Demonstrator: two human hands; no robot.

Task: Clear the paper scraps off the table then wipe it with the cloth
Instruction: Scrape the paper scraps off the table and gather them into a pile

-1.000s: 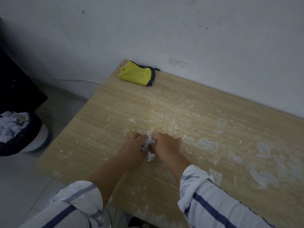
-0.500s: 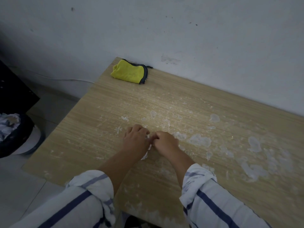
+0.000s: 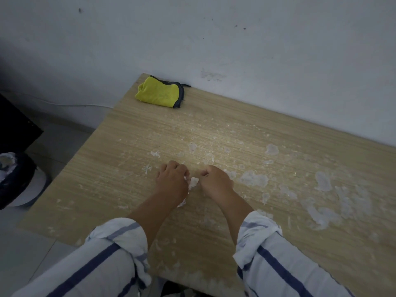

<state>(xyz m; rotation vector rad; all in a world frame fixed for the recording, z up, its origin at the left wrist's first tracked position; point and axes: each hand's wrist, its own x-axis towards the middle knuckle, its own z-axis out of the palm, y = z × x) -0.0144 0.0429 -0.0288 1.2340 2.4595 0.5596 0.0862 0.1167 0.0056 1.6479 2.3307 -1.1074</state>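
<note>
Both hands on table (image 3: 132, 146): left hand (image 3: 172, 181) clenched around white paper scraps (image 3: 192, 182), right hand (image 3: 216, 181) curled, pinching same wad. Yellow cloth (image 3: 159, 94) by wall, no readable writing.

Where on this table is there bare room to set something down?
Barest: the strip of table between the yellow cloth and the left hand, along the left edge. Crowded: paper scraps right of the right hand and along the near edge.

We count one table (image 3: 132, 146), one yellow cloth (image 3: 159, 94), two hands, the left hand (image 3: 172, 181) and right hand (image 3: 215, 181), one white paper scrap (image 3: 193, 181) between them, and one dark bin (image 3: 15, 179). White residue patches are too many to count.
</note>
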